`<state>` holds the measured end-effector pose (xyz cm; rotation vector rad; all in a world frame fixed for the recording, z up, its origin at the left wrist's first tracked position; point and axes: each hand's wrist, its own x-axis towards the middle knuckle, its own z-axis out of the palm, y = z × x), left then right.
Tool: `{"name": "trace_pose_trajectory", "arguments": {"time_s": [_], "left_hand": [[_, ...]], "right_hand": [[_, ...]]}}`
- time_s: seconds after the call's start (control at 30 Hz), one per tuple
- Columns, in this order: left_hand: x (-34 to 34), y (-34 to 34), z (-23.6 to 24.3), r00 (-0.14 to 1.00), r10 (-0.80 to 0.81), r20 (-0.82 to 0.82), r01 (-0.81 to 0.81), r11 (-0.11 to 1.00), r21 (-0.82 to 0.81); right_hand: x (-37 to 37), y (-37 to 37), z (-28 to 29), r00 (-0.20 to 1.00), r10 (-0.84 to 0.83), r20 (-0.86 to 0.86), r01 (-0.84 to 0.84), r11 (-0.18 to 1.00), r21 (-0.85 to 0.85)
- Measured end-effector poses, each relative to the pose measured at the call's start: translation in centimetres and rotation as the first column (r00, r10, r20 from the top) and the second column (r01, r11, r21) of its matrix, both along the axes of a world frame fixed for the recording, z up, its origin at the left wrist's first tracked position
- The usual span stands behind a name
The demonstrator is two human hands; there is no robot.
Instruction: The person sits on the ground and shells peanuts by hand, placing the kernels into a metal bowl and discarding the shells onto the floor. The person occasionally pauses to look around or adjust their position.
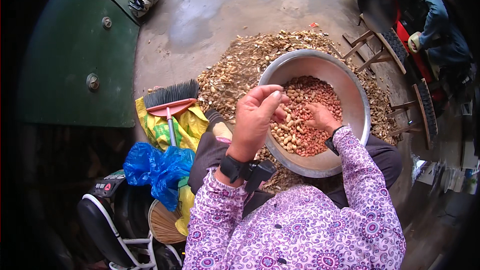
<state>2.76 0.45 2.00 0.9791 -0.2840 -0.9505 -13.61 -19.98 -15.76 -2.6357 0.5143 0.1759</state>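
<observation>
A wide metal basin [361, 120] rests at my lap. Inside it, unshelled peanuts [286, 134] lie mostly on the left and reddish shelled peanut kernels [320, 142] on the right. My left hand [256, 112] is raised over the basin's left rim, thumb and fingers pinched together. Whatever may be between those fingertips is hidden. Down in the basin, my right hand [322, 118] touches the peanuts with thumb and forefinger apart; nothing shows in its grip. Dark bands circle both wrists, with a small black box [261, 174] on the left one.
A heap of peanut shells [235, 72] spreads around the basin. To the left are a broom [172, 99], a yellow sack [155, 129] and a blue plastic bag [159, 167]. Wooden stools [382, 52] and another person's leg [434, 12] are at right; a green metal panel [75, 60] stands left.
</observation>
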Motion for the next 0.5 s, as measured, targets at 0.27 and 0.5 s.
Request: {"name": "trace_pose_trajectory", "arguments": {"time_s": [0.27, 0.5], "left_hand": [[0.0, 0.4, -0.2, 1.0, -0.018, -0.004, 0.018, 1.0, 0.026], [-0.3, 0.0, -0.2, 0.999, -0.032, 0.031, 0.031, 0.999, 0.033]], "right_hand": [[4.5, 6.1, -0.9, 0.985, 0.157, -0.076, -0.147, 0.981, 0.125], [-0.4, 7.1, -1.9, 0.955, 0.22, -0.198, -0.195, 0.971, 0.134]]}}
